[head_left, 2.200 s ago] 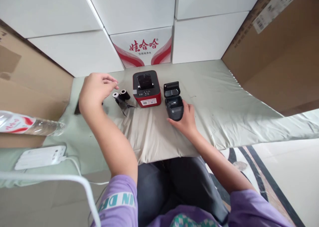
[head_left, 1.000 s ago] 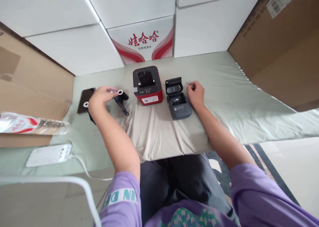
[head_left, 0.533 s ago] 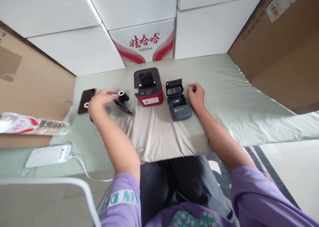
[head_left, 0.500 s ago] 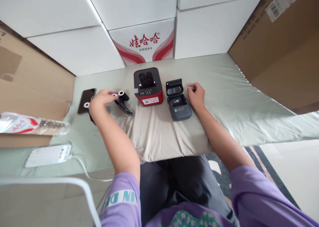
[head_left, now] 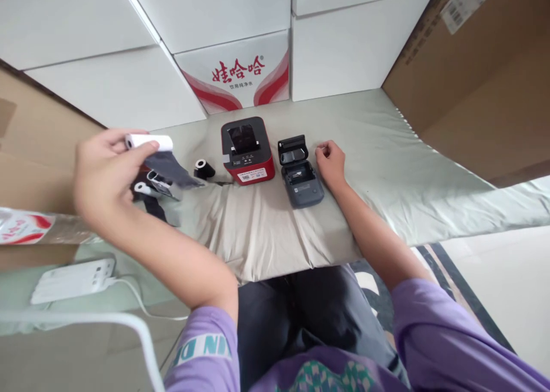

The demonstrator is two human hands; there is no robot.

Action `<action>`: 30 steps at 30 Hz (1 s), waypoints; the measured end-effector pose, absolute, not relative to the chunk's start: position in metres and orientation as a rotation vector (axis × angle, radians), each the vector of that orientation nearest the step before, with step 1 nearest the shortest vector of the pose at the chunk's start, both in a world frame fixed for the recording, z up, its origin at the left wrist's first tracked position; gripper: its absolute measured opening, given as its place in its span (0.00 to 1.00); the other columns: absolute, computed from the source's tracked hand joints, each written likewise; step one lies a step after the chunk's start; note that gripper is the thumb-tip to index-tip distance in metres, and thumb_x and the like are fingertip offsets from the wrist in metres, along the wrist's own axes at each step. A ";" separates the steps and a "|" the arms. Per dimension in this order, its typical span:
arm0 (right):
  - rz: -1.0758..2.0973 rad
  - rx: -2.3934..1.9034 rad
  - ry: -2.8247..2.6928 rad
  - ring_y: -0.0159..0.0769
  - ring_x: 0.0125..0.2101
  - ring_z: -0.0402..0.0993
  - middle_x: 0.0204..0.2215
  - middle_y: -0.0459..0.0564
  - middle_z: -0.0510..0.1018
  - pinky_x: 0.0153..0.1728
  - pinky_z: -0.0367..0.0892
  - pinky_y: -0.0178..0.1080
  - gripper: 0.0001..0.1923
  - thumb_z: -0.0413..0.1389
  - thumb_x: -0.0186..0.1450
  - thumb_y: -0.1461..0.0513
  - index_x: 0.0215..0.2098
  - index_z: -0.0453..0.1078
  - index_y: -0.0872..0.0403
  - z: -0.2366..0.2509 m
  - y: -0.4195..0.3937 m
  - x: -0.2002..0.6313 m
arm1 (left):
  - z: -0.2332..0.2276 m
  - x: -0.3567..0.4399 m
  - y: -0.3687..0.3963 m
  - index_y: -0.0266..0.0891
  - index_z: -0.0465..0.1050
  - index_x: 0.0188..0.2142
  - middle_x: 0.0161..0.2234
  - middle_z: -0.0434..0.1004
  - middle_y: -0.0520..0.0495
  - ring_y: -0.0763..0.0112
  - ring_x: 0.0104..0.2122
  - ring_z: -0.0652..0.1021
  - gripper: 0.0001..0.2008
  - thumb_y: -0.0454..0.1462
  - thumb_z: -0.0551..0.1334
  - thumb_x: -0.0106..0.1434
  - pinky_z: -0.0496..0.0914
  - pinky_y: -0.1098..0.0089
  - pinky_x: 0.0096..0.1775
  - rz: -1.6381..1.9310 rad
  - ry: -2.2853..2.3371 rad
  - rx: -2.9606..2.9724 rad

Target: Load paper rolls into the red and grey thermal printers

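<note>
While my left hand is raised above the tabletop, its grip pinches a white roll trailing dark ribbon; my right hand rests loosely curled, holding nothing, beside the grey printer.

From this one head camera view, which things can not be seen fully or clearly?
- Ribbon roll in the left hand: motion blur; fingers cover its left end.
- Dark items behind that hand: partly hidden, so I cannot identify them.
- Water bottle: cut off by the left edge.
- Label on the red printer: too small to read.
- Right hand by the grey printer: curled, palm hidden.
</note>
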State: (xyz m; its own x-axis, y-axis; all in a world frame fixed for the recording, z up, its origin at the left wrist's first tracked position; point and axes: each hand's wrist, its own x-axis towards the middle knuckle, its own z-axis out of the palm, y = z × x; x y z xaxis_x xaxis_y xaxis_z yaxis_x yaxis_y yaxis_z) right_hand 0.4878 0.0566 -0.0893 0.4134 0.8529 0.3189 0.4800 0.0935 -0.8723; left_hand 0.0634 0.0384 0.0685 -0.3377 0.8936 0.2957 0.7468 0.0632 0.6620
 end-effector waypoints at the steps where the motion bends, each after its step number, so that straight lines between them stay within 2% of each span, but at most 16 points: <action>1: 0.420 -1.549 -1.220 0.34 0.27 0.65 0.23 0.41 0.69 0.36 0.62 0.40 0.04 0.54 0.61 0.61 0.33 0.70 0.52 -0.089 0.057 0.488 | 0.080 0.077 0.030 0.41 0.81 0.45 0.34 0.83 0.52 0.72 0.29 0.78 0.20 0.41 0.71 0.51 0.73 0.71 0.31 1.293 1.960 1.604; 3: 0.428 -1.548 -1.214 0.34 0.27 0.65 0.22 0.41 0.69 0.36 0.61 0.40 0.04 0.54 0.61 0.61 0.33 0.70 0.52 -0.089 0.057 0.487 | 0.101 0.107 0.015 0.39 0.82 0.44 0.33 0.82 0.51 0.71 0.31 0.78 0.22 0.40 0.74 0.47 0.73 0.71 0.33 1.442 1.640 1.635; 6: 0.430 -1.545 -1.213 0.34 0.27 0.65 0.23 0.41 0.69 0.36 0.61 0.40 0.04 0.54 0.60 0.61 0.33 0.69 0.52 -0.088 0.057 0.487 | 0.117 0.149 0.003 0.38 0.81 0.40 0.33 0.81 0.52 0.72 0.31 0.77 0.20 0.40 0.74 0.46 0.73 0.70 0.34 1.440 1.328 1.669; 12: 0.449 -1.534 -1.212 0.35 0.28 0.65 0.23 0.42 0.69 0.37 0.62 0.40 0.03 0.54 0.60 0.62 0.33 0.69 0.51 -0.088 0.056 0.487 | 0.111 0.196 0.016 0.41 0.74 0.36 0.31 0.78 0.54 0.73 0.31 0.76 0.23 0.43 0.79 0.44 0.71 0.71 0.32 1.129 1.007 1.625; 16: 0.460 -1.539 -1.208 0.35 0.28 0.65 0.23 0.41 0.68 0.37 0.62 0.41 0.03 0.54 0.61 0.63 0.34 0.69 0.51 -0.087 0.056 0.487 | 0.096 0.216 0.032 0.41 0.73 0.37 0.34 0.80 0.53 0.74 0.32 0.77 0.19 0.41 0.77 0.49 0.72 0.72 0.33 0.969 0.866 1.560; 22: 0.466 -1.528 -1.207 0.35 0.27 0.66 0.23 0.41 0.69 0.36 0.61 0.40 0.04 0.54 0.61 0.62 0.34 0.69 0.52 -0.089 0.057 0.487 | 0.074 0.248 0.043 0.40 0.71 0.41 0.39 0.81 0.48 0.64 0.41 0.82 0.22 0.48 0.74 0.54 0.77 0.64 0.44 0.755 0.925 1.756; 26: 0.477 -1.527 -1.204 0.35 0.27 0.65 0.22 0.40 0.68 0.35 0.60 0.40 0.04 0.53 0.60 0.62 0.34 0.69 0.51 -0.090 0.058 0.488 | 0.059 0.274 0.040 0.40 0.72 0.48 0.43 0.82 0.44 0.61 0.45 0.82 0.17 0.43 0.68 0.62 0.76 0.61 0.50 0.600 1.058 1.979; 30: 0.513 -1.530 -1.189 0.33 0.25 0.64 0.20 0.39 0.68 0.33 0.59 0.39 0.04 0.53 0.59 0.62 0.33 0.68 0.50 -0.088 0.058 0.488 | 0.048 0.294 0.038 0.39 0.73 0.52 0.49 0.81 0.41 0.59 0.50 0.80 0.17 0.37 0.64 0.63 0.73 0.60 0.55 0.506 1.146 2.166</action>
State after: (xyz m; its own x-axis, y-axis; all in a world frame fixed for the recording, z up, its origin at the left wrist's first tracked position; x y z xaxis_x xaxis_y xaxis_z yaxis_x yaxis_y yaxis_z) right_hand 0.4876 0.0580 -0.0883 0.4073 0.8753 0.2609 0.4106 0.0797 -0.9083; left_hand 0.2940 0.0378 0.0476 0.5480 0.8355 0.0421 0.5942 -0.4242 0.6833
